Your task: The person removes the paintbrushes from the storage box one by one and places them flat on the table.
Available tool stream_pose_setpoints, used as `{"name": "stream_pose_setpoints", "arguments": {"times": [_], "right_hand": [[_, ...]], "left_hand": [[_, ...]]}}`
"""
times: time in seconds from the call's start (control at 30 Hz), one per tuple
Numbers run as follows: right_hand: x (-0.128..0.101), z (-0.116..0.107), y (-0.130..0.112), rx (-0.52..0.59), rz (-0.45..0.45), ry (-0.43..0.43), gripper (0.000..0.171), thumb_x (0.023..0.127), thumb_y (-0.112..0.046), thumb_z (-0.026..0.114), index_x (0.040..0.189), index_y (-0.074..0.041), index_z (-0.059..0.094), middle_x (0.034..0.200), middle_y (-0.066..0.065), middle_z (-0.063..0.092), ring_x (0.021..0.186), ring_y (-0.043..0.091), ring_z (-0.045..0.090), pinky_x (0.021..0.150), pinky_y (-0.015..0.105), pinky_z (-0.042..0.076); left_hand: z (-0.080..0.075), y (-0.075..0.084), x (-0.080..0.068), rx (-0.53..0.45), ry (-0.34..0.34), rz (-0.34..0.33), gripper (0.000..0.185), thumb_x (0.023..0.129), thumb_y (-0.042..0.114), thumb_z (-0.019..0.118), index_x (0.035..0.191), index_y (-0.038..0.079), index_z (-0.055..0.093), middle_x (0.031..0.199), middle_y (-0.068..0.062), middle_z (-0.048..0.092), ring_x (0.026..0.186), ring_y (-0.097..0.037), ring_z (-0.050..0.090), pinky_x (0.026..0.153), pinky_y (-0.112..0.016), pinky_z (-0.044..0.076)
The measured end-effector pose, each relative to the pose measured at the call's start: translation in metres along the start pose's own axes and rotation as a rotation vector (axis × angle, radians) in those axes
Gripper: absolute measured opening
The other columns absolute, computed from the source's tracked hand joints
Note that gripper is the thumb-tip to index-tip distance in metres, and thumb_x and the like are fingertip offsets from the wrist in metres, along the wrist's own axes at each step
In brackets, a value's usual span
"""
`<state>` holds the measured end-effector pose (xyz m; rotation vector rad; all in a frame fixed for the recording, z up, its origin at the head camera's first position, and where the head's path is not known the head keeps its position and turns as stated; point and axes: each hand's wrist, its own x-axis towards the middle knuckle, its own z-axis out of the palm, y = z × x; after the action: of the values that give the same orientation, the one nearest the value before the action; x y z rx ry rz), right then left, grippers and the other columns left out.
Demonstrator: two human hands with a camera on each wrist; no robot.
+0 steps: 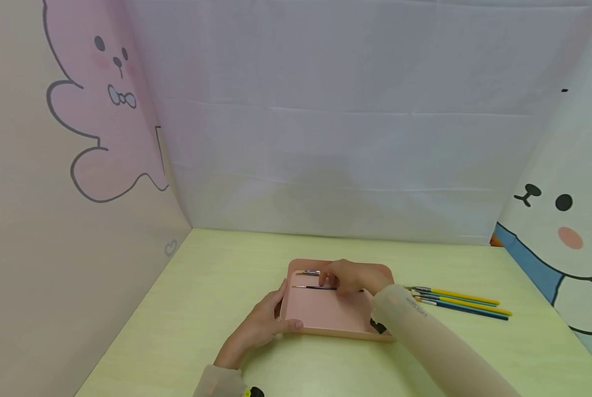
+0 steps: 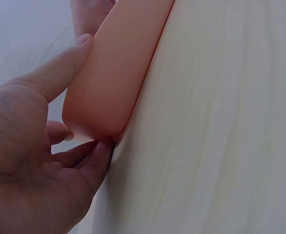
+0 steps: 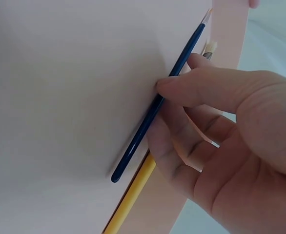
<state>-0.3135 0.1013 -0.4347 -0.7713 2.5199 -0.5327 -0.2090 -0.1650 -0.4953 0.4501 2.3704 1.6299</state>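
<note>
A shallow pink tray [image 1: 320, 315] lies on the table. My left hand [image 1: 263, 324] holds its near left corner, thumb against the front side and fingers around the left side; the left wrist view shows this grip on the tray wall [image 2: 116, 73] up close. Inside the tray, my right hand [image 1: 349, 277] pinches a slim dark blue paintbrush [image 3: 138, 134] between thumb and fingers, its bristle end toward the left. Beyond it, along the far side of the tray, lies a yellow-handled paintbrush [image 3: 133, 192], partly hidden by the right hand.
Several more paintbrushes, with yellow handles [image 1: 469, 295] and dark blue handles [image 1: 479, 312], lie on the pale table [image 1: 216, 275] right of the tray. A white cloth backdrop [image 1: 325, 165] stands behind, with cartoon-printed panels [image 1: 102, 165] at both sides.
</note>
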Motion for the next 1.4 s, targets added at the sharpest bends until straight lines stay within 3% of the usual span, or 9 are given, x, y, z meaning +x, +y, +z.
{"name": "stream_pose_setpoints", "arguments": {"times": [0.3,0.87,1.0,1.13,1.4], "right_hand": [[0.001,0.001,0.002,-0.03,0.004,0.013,0.053,0.093,0.02,0.051,0.108,-0.025,0.072,0.103,-0.004,0.066,0.097,0.015,0.059,0.09,0.035,0.05],[-0.003,-0.003,0.01,-0.044,-0.063,-0.014,0.052,0.092,0.017,0.055,0.112,-0.028,0.074,0.101,-0.005,0.068,0.092,0.013,0.059,0.083,0.032,0.05],[-0.008,-0.01,0.013,-0.058,-0.109,-0.008,0.052,0.091,0.018,0.057,0.117,-0.023,0.076,0.105,-0.001,0.068,0.093,0.017,0.059,0.079,0.033,0.05],[-0.017,-0.021,0.015,-0.074,-0.16,0.004,0.049,0.092,0.017,0.061,0.119,-0.021,0.077,0.109,-0.002,0.068,0.099,0.021,0.061,0.085,0.037,0.053],[-0.044,-0.046,0.027,-0.056,-0.25,0.028,0.048,0.091,0.018,0.06,0.121,-0.017,0.075,0.105,-0.004,0.069,0.096,0.016,0.067,0.086,0.032,0.056]], "left_hand": [[0.001,0.0,0.001,-0.008,-0.003,0.008,0.114,0.089,0.027,0.089,0.171,0.008,0.012,0.159,-0.02,0.042,0.142,-0.029,0.052,0.119,-0.053,0.038],[0.0,0.001,0.0,-0.025,-0.012,0.011,0.114,0.09,0.026,0.089,0.171,0.012,0.011,0.158,-0.02,0.042,0.14,-0.03,0.052,0.117,-0.054,0.04],[0.0,0.0,0.001,-0.015,-0.012,0.005,0.114,0.09,0.028,0.089,0.171,0.012,0.011,0.158,-0.019,0.042,0.139,-0.03,0.052,0.117,-0.054,0.04],[0.001,-0.002,0.001,-0.005,-0.012,0.0,0.114,0.09,0.031,0.088,0.171,0.011,0.011,0.161,-0.018,0.041,0.142,-0.029,0.051,0.118,-0.054,0.039],[0.0,-0.001,-0.001,0.0,-0.013,0.007,0.114,0.09,0.033,0.088,0.171,0.012,0.011,0.159,-0.016,0.043,0.14,-0.027,0.052,0.118,-0.053,0.039]]}}
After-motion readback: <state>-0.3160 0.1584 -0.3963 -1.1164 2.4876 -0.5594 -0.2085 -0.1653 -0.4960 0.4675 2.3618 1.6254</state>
